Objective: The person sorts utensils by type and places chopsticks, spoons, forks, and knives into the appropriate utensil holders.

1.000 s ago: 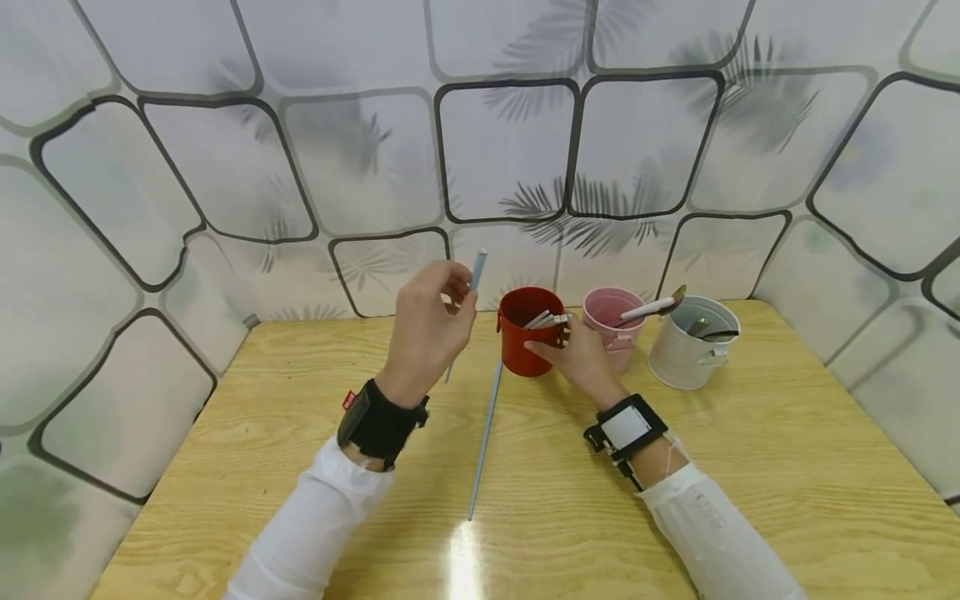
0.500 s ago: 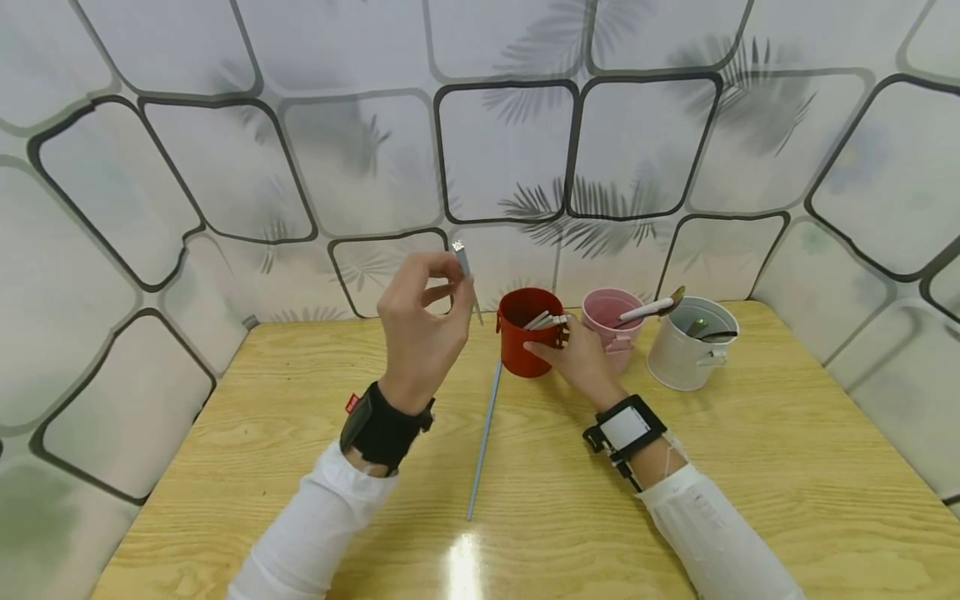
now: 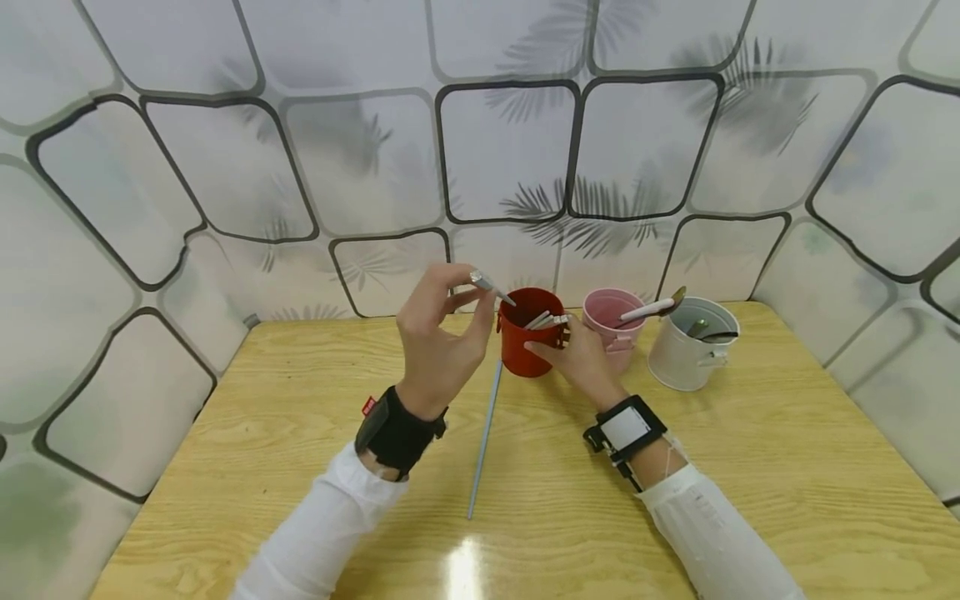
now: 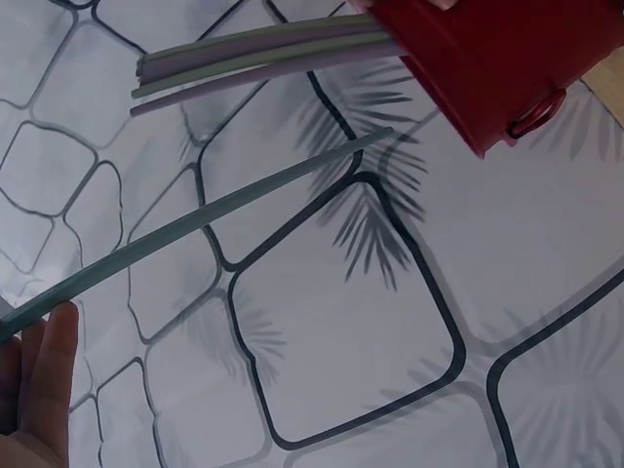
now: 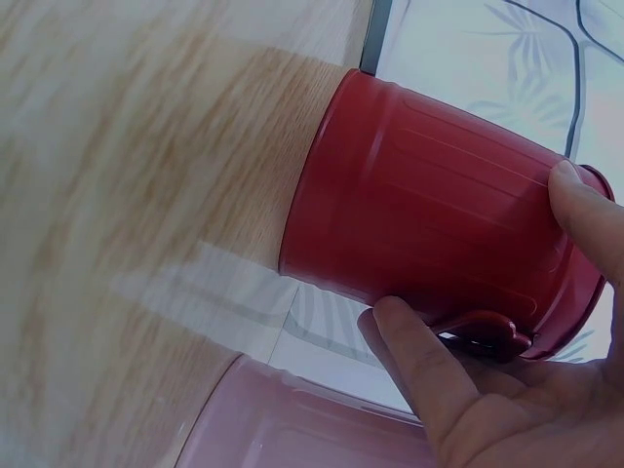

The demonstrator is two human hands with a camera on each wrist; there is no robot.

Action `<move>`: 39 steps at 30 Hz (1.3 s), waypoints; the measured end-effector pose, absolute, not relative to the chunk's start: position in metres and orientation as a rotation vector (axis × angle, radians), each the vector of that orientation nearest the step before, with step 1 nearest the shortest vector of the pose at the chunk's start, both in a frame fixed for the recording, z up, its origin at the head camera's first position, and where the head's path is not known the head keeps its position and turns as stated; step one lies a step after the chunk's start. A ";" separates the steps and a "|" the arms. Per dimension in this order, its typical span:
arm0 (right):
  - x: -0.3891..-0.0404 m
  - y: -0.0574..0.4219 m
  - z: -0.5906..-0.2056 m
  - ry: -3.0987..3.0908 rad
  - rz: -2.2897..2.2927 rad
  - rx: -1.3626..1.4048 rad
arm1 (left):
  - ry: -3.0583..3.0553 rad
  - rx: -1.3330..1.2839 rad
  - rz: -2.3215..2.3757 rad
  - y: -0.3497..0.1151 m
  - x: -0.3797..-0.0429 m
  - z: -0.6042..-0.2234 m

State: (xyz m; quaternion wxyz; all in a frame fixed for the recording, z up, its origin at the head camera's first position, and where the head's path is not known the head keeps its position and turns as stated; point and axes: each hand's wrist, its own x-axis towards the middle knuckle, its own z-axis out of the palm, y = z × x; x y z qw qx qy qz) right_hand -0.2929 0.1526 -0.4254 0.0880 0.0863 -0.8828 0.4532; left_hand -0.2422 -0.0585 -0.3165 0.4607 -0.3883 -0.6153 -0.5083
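Observation:
My left hand (image 3: 442, 342) pinches a blue-grey chopstick (image 3: 504, 295) near its thick end, with thumb and fingers. Its thin end points at the mouth of a red bucket (image 3: 522, 354); in the left wrist view the held chopstick (image 4: 205, 213) is apart from the rim. Several pale chopsticks (image 4: 263, 54) stick out of that bucket. My right hand (image 3: 581, 360) grips the bucket by its side, thumb near the rim and fingers around the handle side, as the right wrist view shows. A second blue-grey chopstick (image 3: 486, 446) lies on the table in front of the bucket.
Right of the red bucket stands a pink bucket (image 3: 621, 360) with a white-handled spoon (image 3: 647, 309) leaning across its rim. Beside it is a white bucket (image 3: 673, 362) holding spoons. A patterned curtain (image 3: 502, 150) closes off the back of the wooden table (image 3: 300, 400).
My left hand has tilted the chopstick from upright, swinging its thin end right, toward the red bucket's mouth. The right hand and the bucket have stayed in place.

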 end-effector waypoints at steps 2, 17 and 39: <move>-0.293 0.152 -0.425 -2.633 1.344 0.256 | -1.528 -0.979 -1.270 -0.056 -0.244 -0.322; -0.294 0.152 -0.424 -2.626 1.337 0.277 | -1.685 -1.112 -1.278 -0.043 -0.263 -0.349; -0.293 0.154 -0.424 -2.626 1.299 0.297 | -1.972 -1.136 -1.208 -0.037 -0.283 -0.378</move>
